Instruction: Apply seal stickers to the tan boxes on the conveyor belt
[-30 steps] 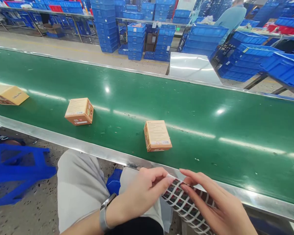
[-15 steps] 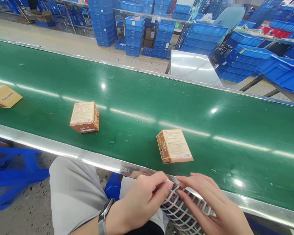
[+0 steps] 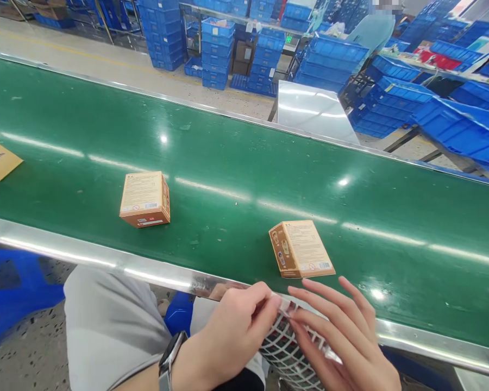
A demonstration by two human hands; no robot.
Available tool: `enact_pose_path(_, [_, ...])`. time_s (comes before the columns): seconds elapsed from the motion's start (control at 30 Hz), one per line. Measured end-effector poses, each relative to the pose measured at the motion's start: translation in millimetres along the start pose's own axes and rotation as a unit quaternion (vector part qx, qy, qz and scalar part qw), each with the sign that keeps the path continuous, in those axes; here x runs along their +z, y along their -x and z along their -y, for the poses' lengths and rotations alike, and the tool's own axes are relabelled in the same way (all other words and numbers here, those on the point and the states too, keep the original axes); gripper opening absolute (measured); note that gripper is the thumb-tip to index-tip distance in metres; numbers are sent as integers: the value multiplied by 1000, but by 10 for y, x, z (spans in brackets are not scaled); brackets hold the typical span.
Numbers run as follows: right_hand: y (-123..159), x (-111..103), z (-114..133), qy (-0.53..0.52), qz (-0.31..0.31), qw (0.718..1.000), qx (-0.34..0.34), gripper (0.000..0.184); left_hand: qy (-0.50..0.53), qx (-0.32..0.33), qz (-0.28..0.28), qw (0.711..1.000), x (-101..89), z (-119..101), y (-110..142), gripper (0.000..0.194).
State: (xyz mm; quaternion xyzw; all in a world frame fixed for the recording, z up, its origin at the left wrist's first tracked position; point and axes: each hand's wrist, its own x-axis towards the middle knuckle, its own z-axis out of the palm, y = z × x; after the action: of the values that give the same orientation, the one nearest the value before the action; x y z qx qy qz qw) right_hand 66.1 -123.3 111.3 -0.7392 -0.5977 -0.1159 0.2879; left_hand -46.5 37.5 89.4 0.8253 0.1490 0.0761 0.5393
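Observation:
Low at the belt's near edge, I have a clear plastic bag with a white net pattern (image 3: 287, 347), dark and red bits showing through. My left hand (image 3: 236, 331), with a watch (image 3: 171, 353) on its wrist, pinches the bag's clear top edge between thumb and forefinger. My right hand (image 3: 342, 336) takes the same edge close by between thumb and forefinger, its other fingers stretched out above. Part of the bag is hidden behind the right hand. Just beyond my fingers, a brown-and-cream carton (image 3: 307, 247) lies on the green conveyor belt (image 3: 212, 157).
A second carton (image 3: 144, 198) sits left of centre on the belt, and another carton (image 3: 2, 160) is cut off at the left edge. A metal rail (image 3: 155, 274) borders the belt. Beyond stand stacked blue crates (image 3: 218, 54), a metal sheet (image 3: 312, 108) and a person (image 3: 372, 32).
Two cartons appear slightly farther right and lower, while the background has shifted left with the camera. My right hand's outer fingers have spread; both hands stay at the bag's edge.

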Motion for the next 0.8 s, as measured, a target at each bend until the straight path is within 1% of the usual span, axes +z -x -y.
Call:
enact_pose_path(0.03, [4, -23, -43, -37, -10, 998, 40, 17, -3, -2, -2, 1000, -4, 2, -12, 36])
enact_pose_path(0.07, [5, -50, -111, -74, -25, 992, 98, 14, -6, 7, -4, 1000, -7, 5, -29, 35])
enact_pose_path(0.1, [2, -79, -204, -110, -44, 979, 167, 11, -6, 32, -8, 999, -6, 9, -51, 33])
enact_pose_path(0.13, [-8, -106, -317, -144, -67, 956, 245, 10, -2, 73, -11, 997, 1, 14, -82, 31])
enact_pose_path(0.17, [-24, -128, -444, -170, -100, 925, 324, 14, 3, 126, -10, 992, 17, 18, -120, 29])
enact_pose_path(0.2, [-47, -143, -575, -202, -120, 893, 384, 22, 5, 185, -5, 983, 42, 23, -168, 27])
enact_pose_path(0.23, [-75, -149, -701, -235, -140, 862, 428, 30, -4, 241, 4, 970, 77, 29, -222, 26])
enact_pose_path(0.27, [-107, -148, -813, -264, -147, 834, 462, 38, -23, 286, 19, 958, 121, 34, -283, 26])
enact_pose_path(0.3, [-140, -140, -904, -290, -138, 813, 485, 44, -51, 315, 37, 947, 172, 41, -346, 26])
enact_pose_path(0.37, [-191, -114, -1017, -329, -112, 783, 516, 52, -109, 337, 67, 933, 278, 52, -470, 27])
enact_pose_path(0.47, [-207, -82, -1058, -344, -94, 762, 540, 54, -172, 348, 82, 918, 406, 54, -605, 31])
enact_pose_path(0.63, [-128, -71, -1072, -324, -124, 758, 552, 60, -233, 365, 84, 898, 502, -8, -670, 32])
enact_pose_path(0.8, [-69, -71, -1112, -290, -156, 766, 552, 58, -255, 376, 90, 887, 599, -71, -694, 33])
